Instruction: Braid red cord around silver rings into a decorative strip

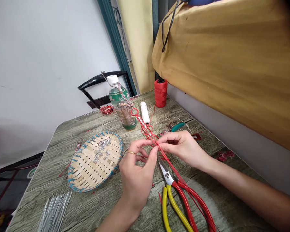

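Note:
A red cord [164, 155] runs slantwise from the neck of a plastic bottle [125, 112], with small white pieces along its far part. My left hand [137, 169], a ring on one finger, pinches the cord between thumb and fingertips. From the other side my right hand [183, 148] pinches the same cord, the fingertips of both hands nearly touching. Beneath the cord lie scissors [167, 175] with red handles, beside a tool with yellow handles [165, 206] whose head is hidden. The cord's loose strands trail over the red handles toward the lower right.
A woven bamboo tray [87, 175] with small clear beads lies left. Thin metal rods [55, 212] sit at the front left. Behind stand a red thread spool [160, 93] and a white spool [145, 112]. A green-handled tool [177, 127] lies near the wall.

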The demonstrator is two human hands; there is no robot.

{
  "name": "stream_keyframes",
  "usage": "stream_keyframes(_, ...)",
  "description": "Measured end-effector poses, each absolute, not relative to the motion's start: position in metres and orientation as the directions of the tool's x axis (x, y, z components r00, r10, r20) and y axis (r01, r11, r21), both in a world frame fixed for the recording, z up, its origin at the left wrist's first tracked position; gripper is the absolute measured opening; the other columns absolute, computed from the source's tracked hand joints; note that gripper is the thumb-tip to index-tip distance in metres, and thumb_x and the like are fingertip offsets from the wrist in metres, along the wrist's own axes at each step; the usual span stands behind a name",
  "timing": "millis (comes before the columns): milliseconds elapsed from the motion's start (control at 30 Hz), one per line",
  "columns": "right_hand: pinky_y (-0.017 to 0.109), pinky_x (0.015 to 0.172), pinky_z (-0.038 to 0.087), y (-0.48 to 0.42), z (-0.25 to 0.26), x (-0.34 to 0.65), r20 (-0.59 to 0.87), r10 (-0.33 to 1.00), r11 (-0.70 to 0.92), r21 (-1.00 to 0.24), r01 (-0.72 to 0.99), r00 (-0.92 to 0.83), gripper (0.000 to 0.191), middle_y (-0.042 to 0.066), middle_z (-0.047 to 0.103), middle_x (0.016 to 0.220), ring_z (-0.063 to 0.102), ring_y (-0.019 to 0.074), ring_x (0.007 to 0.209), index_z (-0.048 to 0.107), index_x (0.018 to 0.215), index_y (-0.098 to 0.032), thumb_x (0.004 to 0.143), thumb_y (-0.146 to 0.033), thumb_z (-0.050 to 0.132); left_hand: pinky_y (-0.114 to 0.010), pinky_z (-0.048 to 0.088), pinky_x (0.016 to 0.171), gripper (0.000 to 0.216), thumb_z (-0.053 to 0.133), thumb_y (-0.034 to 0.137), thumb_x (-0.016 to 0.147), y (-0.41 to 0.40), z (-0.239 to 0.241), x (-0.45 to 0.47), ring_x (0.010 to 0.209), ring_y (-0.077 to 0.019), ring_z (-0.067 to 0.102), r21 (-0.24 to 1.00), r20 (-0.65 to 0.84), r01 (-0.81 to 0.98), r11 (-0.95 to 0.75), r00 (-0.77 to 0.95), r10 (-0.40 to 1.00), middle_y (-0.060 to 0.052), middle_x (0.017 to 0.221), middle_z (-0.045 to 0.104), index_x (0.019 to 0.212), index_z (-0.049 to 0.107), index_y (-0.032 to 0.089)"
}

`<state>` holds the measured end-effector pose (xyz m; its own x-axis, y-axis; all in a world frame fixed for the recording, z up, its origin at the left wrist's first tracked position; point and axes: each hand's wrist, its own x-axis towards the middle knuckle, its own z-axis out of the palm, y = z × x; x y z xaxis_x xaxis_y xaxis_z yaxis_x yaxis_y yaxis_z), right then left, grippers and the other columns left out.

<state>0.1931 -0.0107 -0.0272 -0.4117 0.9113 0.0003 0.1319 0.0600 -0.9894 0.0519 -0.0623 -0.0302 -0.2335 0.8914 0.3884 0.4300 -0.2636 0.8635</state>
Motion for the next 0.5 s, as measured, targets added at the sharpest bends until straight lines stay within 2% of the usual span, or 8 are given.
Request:
stream_keyframes(100, 0.022, 0.058, 0.042, -0.0103, -0.0275, 0.1939, 0.033, 0.91, 0.092, -0.988, 0.126, -0.413, 0.011, 0.001, 0.065, 0.068, 0.054, 0.0112, 0.061, 0.069, 0.075, -0.013, 0.073, -0.022, 0.062, -0.023, 0.048, 0.056, 0.019, 0.063, 0.016, 0.074, -0.0607, -0.0297, 0.0512, 0.066, -0.0113, 0.054, 0.838, 0.425, 0.446, -0.313, -0.176, 0.888, -0.001, 0.085, 0.063, 0.092, 0.063, 0.023)
stream_keyframes(200, 0.022, 0.059, 0.043, -0.01, -0.0266, 0.1949, 0.055, 0.904, 0.117, -0.986, 0.121, -0.424, 0.011, 0.001, 0.066, 0.07, 0.055, 0.0115, 0.063, 0.069, 0.077, -0.014, 0.073, -0.022, 0.063, -0.026, 0.049, 0.063, 0.012, 0.062, 0.013, 0.074, -0.0588, -0.028, 0.051, 0.076, -0.0137, 0.058, 0.829, 0.455, 0.429, -0.358, -0.148, 0.878, -0.001, 0.083, 0.065, 0.081, 0.066, 0.022)
stream_keyframes(367, 0.022, 0.059, 0.045, -0.0091, -0.0258, 0.197, 0.04, 0.874, 0.094, -0.992, 0.088, -0.484, 0.016, 0.002, 0.066, 0.077, 0.057, 0.0112, 0.065, 0.068, 0.086, -0.015, 0.074, -0.023, 0.061, -0.024, 0.051, 0.064, 0.01, 0.061, 0.013, 0.074, -0.0585, -0.0241, 0.0523, 0.081, -0.0141, 0.06, 0.895, 0.373, 0.34, -0.289, -0.214, 0.903, -0.001, 0.083, 0.066, 0.079, 0.065, 0.021)
stream_keyframes(500, 0.026, 0.07, 0.048, -0.0079, -0.0275, 0.1982, 0.036, 0.873, 0.059, -0.998, 0.031, -0.485, 0.023, 0.004, 0.066, 0.086, 0.061, 0.0134, 0.076, 0.061, 0.099, -0.015, 0.076, -0.019, 0.058, -0.021, 0.052, 0.064, 0.01, 0.061, 0.012, 0.074, -0.0585, -0.0227, 0.052, 0.079, -0.0121, 0.06, 0.887, 0.38, 0.361, -0.287, -0.22, 0.898, 0.0, 0.082, 0.065, 0.078, 0.064, 0.021)
